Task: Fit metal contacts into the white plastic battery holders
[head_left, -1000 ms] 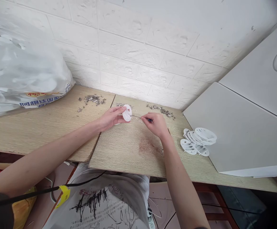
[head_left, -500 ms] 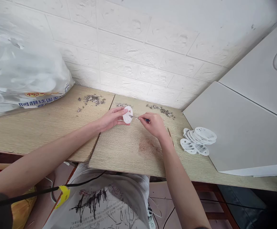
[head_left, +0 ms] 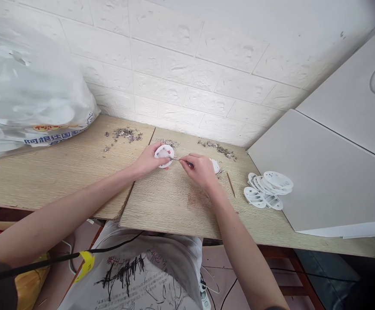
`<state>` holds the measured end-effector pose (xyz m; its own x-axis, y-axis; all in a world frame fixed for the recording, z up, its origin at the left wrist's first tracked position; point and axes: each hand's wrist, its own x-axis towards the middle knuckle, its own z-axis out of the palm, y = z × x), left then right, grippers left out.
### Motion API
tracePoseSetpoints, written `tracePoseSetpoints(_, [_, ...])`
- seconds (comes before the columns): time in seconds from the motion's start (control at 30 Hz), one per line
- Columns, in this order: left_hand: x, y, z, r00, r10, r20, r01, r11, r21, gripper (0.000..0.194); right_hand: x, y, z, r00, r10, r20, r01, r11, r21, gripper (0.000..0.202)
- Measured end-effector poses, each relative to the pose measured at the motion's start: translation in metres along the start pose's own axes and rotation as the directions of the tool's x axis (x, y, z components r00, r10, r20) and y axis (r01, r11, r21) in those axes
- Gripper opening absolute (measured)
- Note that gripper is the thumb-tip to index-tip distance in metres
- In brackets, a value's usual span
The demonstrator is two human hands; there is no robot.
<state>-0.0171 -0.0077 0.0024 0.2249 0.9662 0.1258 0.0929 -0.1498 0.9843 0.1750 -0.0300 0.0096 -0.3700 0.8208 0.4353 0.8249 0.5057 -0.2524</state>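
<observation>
My left hand [head_left: 149,162] grips a round white plastic disc [head_left: 163,151] by its edge, the thumb lying across its face. Small metal pieces and a spot of red show on the disc. Pinched in my right hand [head_left: 199,168] is a thin metal-tipped tool [head_left: 190,163] with a dark handle; I cannot tell its exact kind. The tool's tip meets the disc's right side near my left thumb. Just behind the right hand, partly hidden by it, lies another white plastic piece [head_left: 215,165].
Piles of small metal parts [head_left: 127,134] lie along the wall, with another heap [head_left: 218,148] to the right. A thin wooden stick [head_left: 231,185] and stacked white discs [head_left: 273,189] sit further right, beside a grey panel [head_left: 336,181]. A stuffed plastic bag [head_left: 39,94] stands left.
Both hands have shifted a little left with the disc and tool. The disc has turned to show more of its face. The white piece behind my right hand has come into view.
</observation>
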Motion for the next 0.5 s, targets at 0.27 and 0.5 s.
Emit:
tracePoseSetpoints(0.27, [0.0004,0.0003,0.0021,0.996,-0.011,-0.093,0.013,1.0,0.028,0.028,0.0009,-0.0039,0.0005,1.0,0.004,0.002,-0.004,1.0,-0.006,0.024])
tracePoseSetpoints(0.5, [-0.0025,0.0004,0.0058,0.993,-0.021,-0.12,0.021,1.0,0.0,0.026,0.001,-0.0057,0.0021,1.0,0.014,-0.003,-0.014,1.0,0.003,0.025])
